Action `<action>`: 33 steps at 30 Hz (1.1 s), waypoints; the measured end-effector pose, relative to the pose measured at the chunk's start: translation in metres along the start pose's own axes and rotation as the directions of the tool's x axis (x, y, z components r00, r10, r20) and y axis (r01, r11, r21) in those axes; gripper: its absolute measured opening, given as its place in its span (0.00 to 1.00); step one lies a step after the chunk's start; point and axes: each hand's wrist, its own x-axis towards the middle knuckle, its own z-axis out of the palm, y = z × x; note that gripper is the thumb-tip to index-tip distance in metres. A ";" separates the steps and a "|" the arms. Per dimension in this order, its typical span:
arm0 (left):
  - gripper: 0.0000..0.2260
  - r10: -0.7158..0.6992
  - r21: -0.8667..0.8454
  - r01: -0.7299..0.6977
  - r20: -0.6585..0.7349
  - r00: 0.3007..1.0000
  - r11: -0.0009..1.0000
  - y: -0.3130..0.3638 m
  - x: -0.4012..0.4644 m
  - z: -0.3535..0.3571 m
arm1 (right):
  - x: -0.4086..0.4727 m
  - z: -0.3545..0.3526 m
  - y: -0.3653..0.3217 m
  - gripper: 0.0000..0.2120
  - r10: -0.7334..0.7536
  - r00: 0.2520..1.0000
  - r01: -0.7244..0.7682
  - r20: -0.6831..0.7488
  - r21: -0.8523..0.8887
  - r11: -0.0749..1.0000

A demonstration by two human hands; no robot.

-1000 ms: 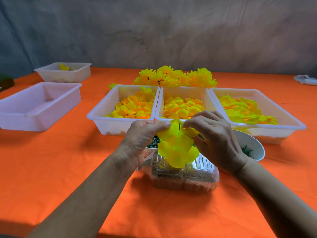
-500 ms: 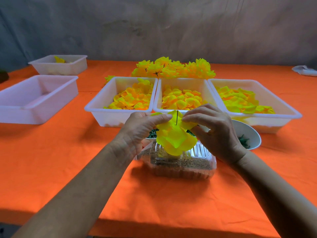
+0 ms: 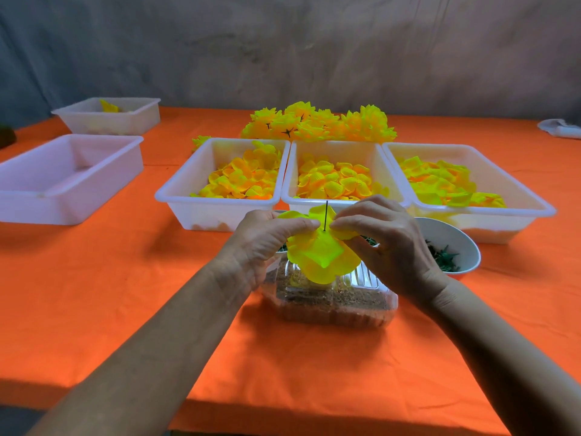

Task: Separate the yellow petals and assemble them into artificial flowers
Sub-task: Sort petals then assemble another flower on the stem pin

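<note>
- Since the earlier head-view frames, both hands have barely shifted; the yellow petal layers [image 3: 323, 258] look pushed a little further down the thin dark pin [image 3: 326, 215], whose tip now stands clear above them.
- Left hand [image 3: 267, 240] and right hand [image 3: 383, 243] meet at the pin, fingertips pinched on the petal stack from either side, just above the clear plastic container [image 3: 333, 297].
- Judging by its looks, the stack is thin fabric: very light, floppy, easily creased. It is best held close to the centre hole by the pin, not at the loose edges.
- Around it, three white trays of loose petals sit just behind the hands: left tray [image 3: 176, 199], middle tray [image 3: 290, 171] and right tray [image 3: 531, 199].
- Finished flowers [image 3: 317, 124] are piled beyond them.
- White bowl of green parts [image 3: 465, 243] lies just right of the right hand, near enough to knock.
- Two more trays [image 3: 63, 196] stand well apart at left, out of the way.
</note>
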 end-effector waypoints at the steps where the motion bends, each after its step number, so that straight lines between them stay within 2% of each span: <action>1: 0.04 -0.001 -0.005 0.001 0.000 1.000 1.000 0.000 0.000 0.001 | 0.000 0.000 0.000 0.04 -0.007 1.000 0.007 0.002 -0.007 1.000; 12: 0.04 0.022 0.031 -0.021 -0.016 1.000 0.999 -0.001 0.003 0.002 | 0.002 -0.001 -0.005 0.04 -0.065 0.998 0.066 0.013 -0.108 0.992; 20: 0.10 0.043 0.046 -0.042 -0.023 0.999 0.998 -0.003 0.003 0.002 | 0.003 0.000 -0.009 0.05 -0.070 0.998 0.069 -0.006 -0.111 0.991; 26: 0.05 0.040 0.133 -0.031 -0.066 0.997 0.991 -0.007 0.003 0.005 | 0.003 0.002 -0.008 0.08 -0.058 0.998 0.060 0.028 -0.117 0.991; 33: 0.16 -0.001 0.130 0.011 -0.075 0.997 0.991 -0.011 0.008 0.003 | -0.002 0.002 -0.005 0.05 -0.046 0.997 0.053 0.064 -0.104 0.993</action>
